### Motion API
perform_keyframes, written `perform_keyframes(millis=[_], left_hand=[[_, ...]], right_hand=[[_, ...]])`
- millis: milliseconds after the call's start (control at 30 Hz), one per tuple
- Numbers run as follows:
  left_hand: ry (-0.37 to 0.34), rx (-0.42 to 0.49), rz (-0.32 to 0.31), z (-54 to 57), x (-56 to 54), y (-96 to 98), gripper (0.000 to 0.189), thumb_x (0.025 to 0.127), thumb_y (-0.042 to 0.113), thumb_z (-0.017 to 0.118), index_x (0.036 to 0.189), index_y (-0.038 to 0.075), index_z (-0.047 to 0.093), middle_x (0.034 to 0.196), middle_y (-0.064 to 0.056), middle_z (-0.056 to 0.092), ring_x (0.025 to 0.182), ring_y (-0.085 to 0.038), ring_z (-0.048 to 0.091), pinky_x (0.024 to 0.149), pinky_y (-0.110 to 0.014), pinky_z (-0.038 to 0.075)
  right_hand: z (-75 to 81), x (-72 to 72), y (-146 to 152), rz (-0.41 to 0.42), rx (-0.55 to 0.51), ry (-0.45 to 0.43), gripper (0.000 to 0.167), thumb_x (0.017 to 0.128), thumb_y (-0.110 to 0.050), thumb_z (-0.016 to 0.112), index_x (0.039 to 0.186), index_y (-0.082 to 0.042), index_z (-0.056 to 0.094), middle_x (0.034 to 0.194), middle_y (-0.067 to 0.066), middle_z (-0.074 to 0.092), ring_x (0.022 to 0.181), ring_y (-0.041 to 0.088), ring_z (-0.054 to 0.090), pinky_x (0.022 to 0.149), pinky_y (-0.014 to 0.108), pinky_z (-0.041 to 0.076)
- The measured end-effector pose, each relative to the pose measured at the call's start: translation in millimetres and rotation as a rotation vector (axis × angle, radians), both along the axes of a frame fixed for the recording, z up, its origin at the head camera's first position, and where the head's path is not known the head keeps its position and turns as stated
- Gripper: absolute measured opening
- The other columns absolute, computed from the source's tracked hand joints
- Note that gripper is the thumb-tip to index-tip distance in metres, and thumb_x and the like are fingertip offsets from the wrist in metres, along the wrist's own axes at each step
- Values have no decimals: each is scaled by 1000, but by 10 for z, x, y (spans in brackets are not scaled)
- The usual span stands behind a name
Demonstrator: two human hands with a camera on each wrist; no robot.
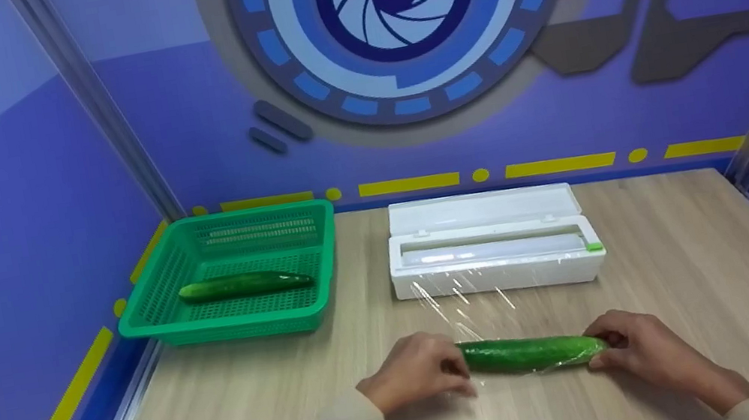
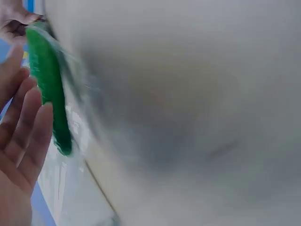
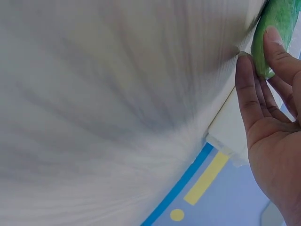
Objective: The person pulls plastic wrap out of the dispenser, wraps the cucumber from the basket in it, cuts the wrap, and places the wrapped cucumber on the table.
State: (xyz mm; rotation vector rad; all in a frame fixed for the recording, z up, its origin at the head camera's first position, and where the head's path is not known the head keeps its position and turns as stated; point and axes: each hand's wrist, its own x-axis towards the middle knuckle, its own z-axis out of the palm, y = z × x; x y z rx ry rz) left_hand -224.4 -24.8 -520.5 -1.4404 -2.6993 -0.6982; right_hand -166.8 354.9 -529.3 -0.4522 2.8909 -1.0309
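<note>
A green cucumber (image 1: 531, 352) lies crosswise near the front of the table, with clear plastic wrap over it. The wrap (image 1: 463, 305) stretches back from it to a white dispenser box (image 1: 500, 276). Beside the cucumber's left end is my left hand (image 1: 421, 373); the left wrist view shows its fingers (image 2: 35, 136) loosely extended alongside the cucumber (image 2: 49, 80). My right hand (image 1: 645, 351) pinches the paler right end. In the right wrist view its thumb (image 3: 277, 52) presses on that wrapped end, while the other fingers sit around the tip.
The dispenser's lid (image 1: 481, 209) stands raised behind a roll of wrap (image 1: 492, 251). A green slotted basket (image 1: 242, 327) at the back left holds a second cucumber (image 1: 246, 284). Blue panels (image 1: 221, 159) enclose the wooden table (image 1: 693, 248) at the back and sides.
</note>
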Motion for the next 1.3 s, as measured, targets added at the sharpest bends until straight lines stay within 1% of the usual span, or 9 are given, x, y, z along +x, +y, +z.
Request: perform_keyframes(millis=[133,233,500,633,800,933,1067,1133,1300], left_hand=[[-46,-128,19,-71,9,-188,31,72,50,96,82,26,80,76,23,62,71,9,48,65,-11,38],[-43,-166,41,-106,4,-268,33,70,50,97,79,26,77,74,23,57,70,7,47,64,-14,36],[-76,-117,33,-157,18,-364,28,86,39,89,79,22,68,76,18,51,71,2,45,64,-16,35],[-67,-23,26,-179,51,-398,23,90,23,86,82,18,65,84,13,52,75,2,47,66,-13,37],[-77,177,-7,-189,56,-393,20,84,0,79,84,12,62,87,5,59,77,2,52,68,-10,43],[-141,262,7,-186,47,-360,22,82,-7,75,87,10,62,85,5,66,78,3,58,70,-11,49],[-191,294,48,-204,68,-339,23,85,-7,79,99,7,66,92,2,70,83,0,64,74,-15,53],[-148,305,82,-221,80,-333,21,88,-2,83,104,5,70,95,0,71,84,-2,64,75,-15,53],[102,308,223,-258,83,-321,9,90,20,86,93,14,81,89,6,64,82,-4,59,71,-18,49]], right_hand=[[-4,-8,-3,0,3,-5,27,87,-20,89,109,-15,75,101,-8,68,89,7,61,77,28,54],[-7,-5,-1,-9,6,0,27,86,-19,89,109,-15,75,101,-8,68,89,7,61,77,27,54],[-27,7,7,40,-22,68,28,84,-19,90,107,-13,76,102,-7,69,86,6,62,74,26,54],[-28,2,6,29,-3,42,27,85,-19,90,108,-14,76,101,-8,68,87,4,61,74,26,54],[-18,-12,8,19,9,29,26,86,-17,89,108,-15,75,101,-8,67,88,5,62,75,26,55],[-8,-7,8,12,8,23,27,86,-18,89,108,-15,75,101,-8,68,88,6,62,75,26,55],[-15,3,4,7,1,9,27,86,-18,89,108,-15,74,101,-8,67,88,5,61,75,26,55],[-21,3,7,17,-3,25,26,86,-17,89,107,-16,74,100,-8,67,88,6,61,75,26,54],[-26,-13,21,66,1,78,24,85,-18,89,103,-20,73,99,-12,65,87,4,59,74,26,53]])
